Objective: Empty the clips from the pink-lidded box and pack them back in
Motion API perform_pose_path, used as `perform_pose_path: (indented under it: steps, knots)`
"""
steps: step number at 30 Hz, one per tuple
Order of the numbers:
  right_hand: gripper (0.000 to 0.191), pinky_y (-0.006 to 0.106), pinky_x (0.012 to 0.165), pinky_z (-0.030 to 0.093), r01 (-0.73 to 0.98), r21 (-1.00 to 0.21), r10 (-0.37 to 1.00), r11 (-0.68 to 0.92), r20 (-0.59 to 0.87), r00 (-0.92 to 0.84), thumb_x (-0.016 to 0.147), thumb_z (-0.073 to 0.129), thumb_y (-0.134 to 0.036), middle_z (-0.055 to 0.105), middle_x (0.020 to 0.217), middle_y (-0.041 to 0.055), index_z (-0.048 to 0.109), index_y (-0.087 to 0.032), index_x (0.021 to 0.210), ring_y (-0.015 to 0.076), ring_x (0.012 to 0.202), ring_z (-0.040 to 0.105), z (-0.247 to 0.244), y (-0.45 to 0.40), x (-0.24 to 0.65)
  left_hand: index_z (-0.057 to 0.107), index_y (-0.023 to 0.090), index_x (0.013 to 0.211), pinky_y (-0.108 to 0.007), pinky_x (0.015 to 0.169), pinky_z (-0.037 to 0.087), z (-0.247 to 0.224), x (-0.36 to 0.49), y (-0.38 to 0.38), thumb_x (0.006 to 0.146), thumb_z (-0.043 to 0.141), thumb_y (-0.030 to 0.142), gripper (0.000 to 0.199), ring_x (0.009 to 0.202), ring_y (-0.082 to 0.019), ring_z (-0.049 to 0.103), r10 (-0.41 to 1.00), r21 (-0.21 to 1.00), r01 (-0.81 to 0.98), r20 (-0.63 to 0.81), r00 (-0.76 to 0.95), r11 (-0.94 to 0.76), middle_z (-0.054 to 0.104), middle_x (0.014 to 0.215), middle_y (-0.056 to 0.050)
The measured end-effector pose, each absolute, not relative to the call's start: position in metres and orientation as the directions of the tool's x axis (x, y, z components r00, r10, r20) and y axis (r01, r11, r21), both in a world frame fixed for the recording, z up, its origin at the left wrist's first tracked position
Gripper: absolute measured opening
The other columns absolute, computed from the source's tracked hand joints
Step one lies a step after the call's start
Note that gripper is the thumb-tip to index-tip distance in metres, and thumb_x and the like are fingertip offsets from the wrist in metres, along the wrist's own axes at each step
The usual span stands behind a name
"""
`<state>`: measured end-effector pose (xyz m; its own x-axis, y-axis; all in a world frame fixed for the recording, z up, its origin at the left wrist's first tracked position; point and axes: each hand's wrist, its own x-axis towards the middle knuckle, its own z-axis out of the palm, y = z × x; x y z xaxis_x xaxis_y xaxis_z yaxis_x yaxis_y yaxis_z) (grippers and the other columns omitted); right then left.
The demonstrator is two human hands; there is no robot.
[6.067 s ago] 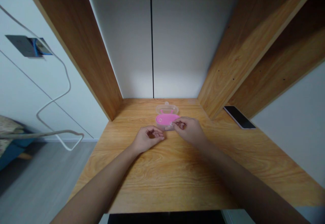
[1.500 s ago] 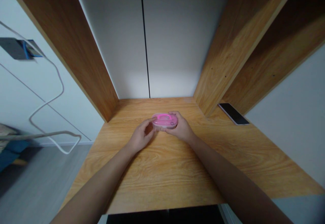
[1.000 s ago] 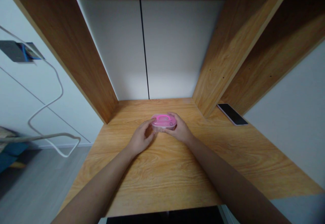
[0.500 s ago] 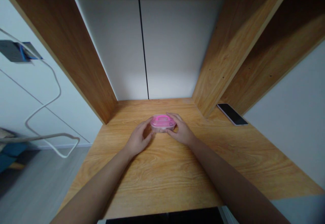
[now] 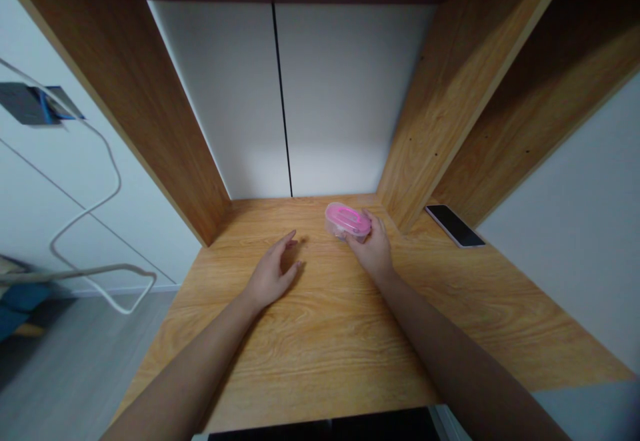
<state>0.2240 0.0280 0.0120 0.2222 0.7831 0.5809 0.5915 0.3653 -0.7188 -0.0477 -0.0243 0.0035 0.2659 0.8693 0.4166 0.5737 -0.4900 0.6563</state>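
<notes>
A small oval box [image 5: 347,221] with a pink lid, a pink handle and clear sides is near the back of the wooden desk. My right hand [image 5: 374,244] grips its right end, thumb at the front and fingers behind. The box is tilted, its left end pointing away to the back left. My left hand [image 5: 274,273] rests at the desk, left of the box and apart from it, thumb and fingers spread with nothing between them.
A dark-screened phone [image 5: 455,225] lies on the desk [image 5: 310,354] at the right, beyond an upright wooden panel [image 5: 425,127]. Another panel [image 5: 150,107] stands at the left. A white cable [image 5: 107,194] hangs at the far left.
The box has moved right and slightly back in my right hand and has turned. My left hand has let go of it and stays about where it was.
</notes>
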Motion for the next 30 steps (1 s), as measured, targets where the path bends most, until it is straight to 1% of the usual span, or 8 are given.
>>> perform_pose_path:
  steps: [2, 4, 11, 19, 25, 30]
  knots:
    - [0.077, 0.045, 0.106, 0.046, 0.582, -0.754, 0.756, 0.306, 0.564, 0.332, 0.069, 0.081, -0.035, 0.061, 0.131, 0.0141, 0.052, -0.016, 0.138, 0.0294, 0.12, 0.058, 0.009, 0.033, 0.229, 0.033, 0.024, 0.153, -0.049, 0.11, 0.046, 0.003, -0.048, -0.024, 0.093, 0.06, 0.032, 0.066, 0.124, -0.026, 0.059, 0.87, 0.654, 0.578, 0.419, 0.262, -0.489, 0.061, 0.136, -0.013]
    - [0.078, 0.045, 0.105, 0.046, 0.576, -0.773, 0.718, 0.266, 0.558, 0.416, 0.067, 0.082, -0.036, 0.06, 0.13, 0.0147, 0.054, -0.014, 0.136, 0.0294, 0.118, 0.058, 0.006, 0.037, 0.235, 0.034, 0.024, 0.153, -0.049, 0.11, 0.046, 0.002, -0.048, -0.023, 0.093, 0.061, 0.033, 0.066, 0.124, -0.025, 0.059, 0.867, 0.652, 0.576, 0.424, 0.261, -0.493, 0.061, 0.136, -0.013]
    - [0.075, 0.044, 0.105, 0.044, 0.55, -0.811, 0.568, 0.201, 0.554, 0.609, 0.062, 0.084, -0.036, 0.056, 0.125, 0.0136, 0.057, -0.015, 0.128, 0.0287, 0.115, 0.057, 0.002, 0.045, 0.253, 0.036, 0.024, 0.152, -0.049, 0.108, 0.048, 0.002, -0.047, -0.024, 0.092, 0.062, 0.033, 0.065, 0.123, -0.026, 0.06, 0.859, 0.65, 0.567, 0.437, 0.265, -0.506, 0.062, 0.135, -0.013]
    - [0.075, 0.045, 0.107, 0.042, 0.587, -0.791, 0.446, 0.172, 0.594, 0.67, 0.061, 0.083, -0.028, 0.048, 0.127, 0.0152, 0.053, -0.014, 0.127, 0.0297, 0.118, 0.051, 0.003, 0.045, 0.264, 0.035, 0.024, 0.152, -0.049, 0.108, 0.048, 0.004, -0.047, -0.025, 0.093, 0.061, 0.032, 0.065, 0.123, -0.026, 0.06, 0.857, 0.637, 0.578, 0.437, 0.274, -0.51, 0.063, 0.134, -0.013]
    - [0.077, 0.048, 0.108, 0.041, 0.563, -0.816, 0.453, 0.13, 0.554, 0.698, 0.059, 0.084, -0.028, 0.048, 0.125, 0.0171, 0.052, -0.011, 0.127, 0.0321, 0.118, 0.049, 0.0, 0.048, 0.27, 0.036, 0.024, 0.151, -0.05, 0.108, 0.048, 0.004, -0.047, -0.025, 0.092, 0.061, 0.031, 0.064, 0.123, -0.026, 0.061, 0.852, 0.64, 0.569, 0.445, 0.274, -0.517, 0.062, 0.135, -0.013]
    - [0.08, 0.05, 0.105, 0.043, 0.546, -0.831, 0.426, 0.105, 0.534, 0.73, 0.059, 0.084, -0.027, 0.046, 0.126, 0.0193, 0.047, -0.011, 0.127, 0.0325, 0.117, 0.049, -0.005, 0.053, 0.276, 0.037, 0.023, 0.15, -0.049, 0.108, 0.048, 0.005, -0.047, -0.025, 0.092, 0.061, 0.031, 0.063, 0.123, -0.026, 0.061, 0.856, 0.637, 0.579, 0.44, 0.27, -0.51, 0.063, 0.134, -0.013]
